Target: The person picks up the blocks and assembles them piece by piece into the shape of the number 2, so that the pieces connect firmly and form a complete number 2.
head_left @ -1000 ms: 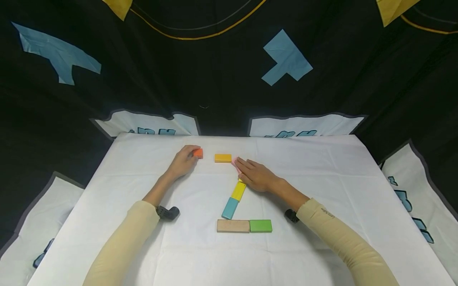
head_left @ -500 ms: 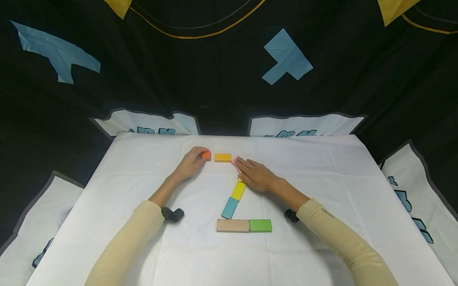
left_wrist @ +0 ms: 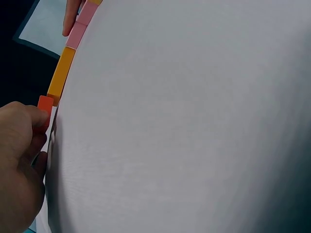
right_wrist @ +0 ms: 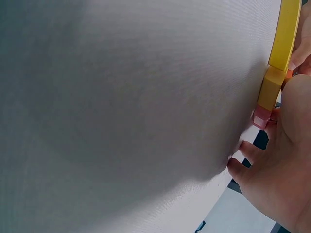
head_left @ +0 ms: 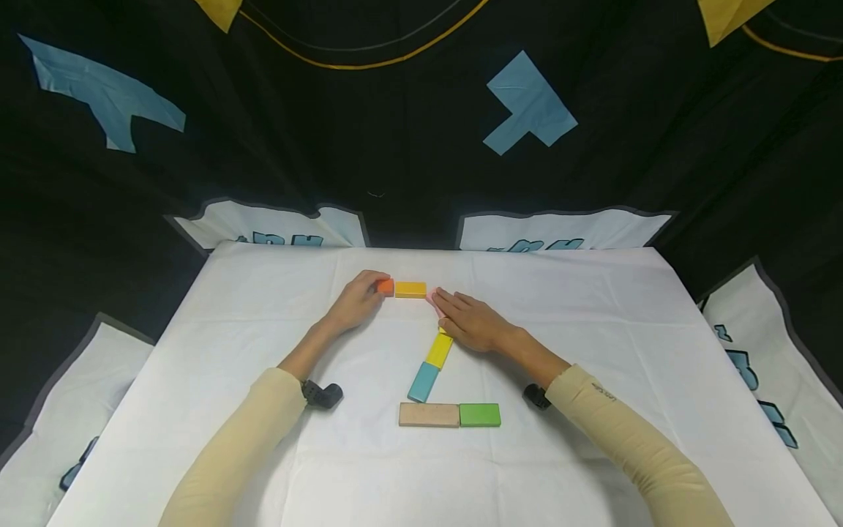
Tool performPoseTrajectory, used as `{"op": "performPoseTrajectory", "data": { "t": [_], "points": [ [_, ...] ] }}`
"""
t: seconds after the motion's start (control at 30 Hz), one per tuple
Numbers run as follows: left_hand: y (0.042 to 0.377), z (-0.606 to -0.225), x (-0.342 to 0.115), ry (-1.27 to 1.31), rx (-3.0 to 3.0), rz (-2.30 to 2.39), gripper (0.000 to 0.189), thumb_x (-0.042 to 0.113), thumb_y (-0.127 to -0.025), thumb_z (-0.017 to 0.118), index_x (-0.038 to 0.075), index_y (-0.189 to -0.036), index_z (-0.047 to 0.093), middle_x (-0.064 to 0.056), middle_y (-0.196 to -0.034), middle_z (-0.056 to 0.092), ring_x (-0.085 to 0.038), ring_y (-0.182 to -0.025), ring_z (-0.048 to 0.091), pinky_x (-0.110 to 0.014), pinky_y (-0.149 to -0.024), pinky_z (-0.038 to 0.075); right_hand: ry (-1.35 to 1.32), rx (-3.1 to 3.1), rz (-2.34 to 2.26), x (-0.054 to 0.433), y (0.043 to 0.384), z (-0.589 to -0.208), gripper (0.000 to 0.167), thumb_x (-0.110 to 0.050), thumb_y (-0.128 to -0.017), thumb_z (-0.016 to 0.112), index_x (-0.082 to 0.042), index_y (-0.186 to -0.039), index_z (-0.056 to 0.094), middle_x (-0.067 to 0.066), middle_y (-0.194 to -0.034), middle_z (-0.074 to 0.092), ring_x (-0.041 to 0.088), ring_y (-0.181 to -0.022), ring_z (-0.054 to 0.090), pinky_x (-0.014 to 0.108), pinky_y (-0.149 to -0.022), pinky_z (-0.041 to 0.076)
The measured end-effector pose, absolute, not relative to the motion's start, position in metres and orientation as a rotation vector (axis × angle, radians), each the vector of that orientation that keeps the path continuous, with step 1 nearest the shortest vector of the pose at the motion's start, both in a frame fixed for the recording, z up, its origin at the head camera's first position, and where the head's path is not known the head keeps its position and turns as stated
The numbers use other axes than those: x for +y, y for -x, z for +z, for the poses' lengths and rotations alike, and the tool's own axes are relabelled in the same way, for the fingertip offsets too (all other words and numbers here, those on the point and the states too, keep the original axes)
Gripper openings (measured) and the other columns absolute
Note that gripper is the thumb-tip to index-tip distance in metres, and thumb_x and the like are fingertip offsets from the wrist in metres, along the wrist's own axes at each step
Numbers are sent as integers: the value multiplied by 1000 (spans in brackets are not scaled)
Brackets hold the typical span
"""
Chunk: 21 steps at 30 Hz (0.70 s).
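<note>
My left hand point(head_left: 356, 300) pinches a small orange-red block point(head_left: 386, 288) between thumb and fingers. In the left wrist view that block point(left_wrist: 45, 107) meets the end of an amber block point(left_wrist: 61, 75). Beyond it come two pink blocks point(left_wrist: 76, 35) in a line. Over on the right, my right hand point(head_left: 476, 322) lies with fingers extended against the pink piece point(head_left: 435, 301), partly covering it. A yellow block point(head_left: 438, 352) and a teal block point(head_left: 423, 382) run diagonally down from under that hand. In the right wrist view a wooden-yellow block point(right_wrist: 271, 88) adjoins the pink one.
A beige block point(head_left: 429, 415) and a green block point(head_left: 479, 415) form a row nearer the body, below the teal one. White cloth covers the table point(head_left: 560, 293). Behind it hangs a black curtain point(head_left: 395, 161) with blue patches.
My left hand has slid the orange-red block to the right, closing the gap to the amber block. My right hand has stayed in place.
</note>
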<state>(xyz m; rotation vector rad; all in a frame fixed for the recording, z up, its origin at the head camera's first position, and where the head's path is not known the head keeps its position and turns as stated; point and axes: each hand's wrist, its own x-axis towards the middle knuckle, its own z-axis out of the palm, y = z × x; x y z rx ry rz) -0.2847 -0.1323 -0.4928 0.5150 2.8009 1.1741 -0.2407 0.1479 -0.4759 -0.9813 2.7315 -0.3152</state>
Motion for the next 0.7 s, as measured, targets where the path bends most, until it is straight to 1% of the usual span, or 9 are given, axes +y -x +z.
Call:
{"op": "performPoseTrajectory", "data": {
  "t": [0.7],
  "points": [
    [286, -499, -132, -580, 2808, 1144, 38, 6, -99, 57, 2, -137, 55, -17, -142, 51, -32, -137, 42, -44, -114, 32, 959, 2731, -355, 147, 239, -474, 62, -35, -109, 37, -9, -160, 14, 6, -166, 11, 19, -151, 13, 38, -121, 12]
  ]
}}
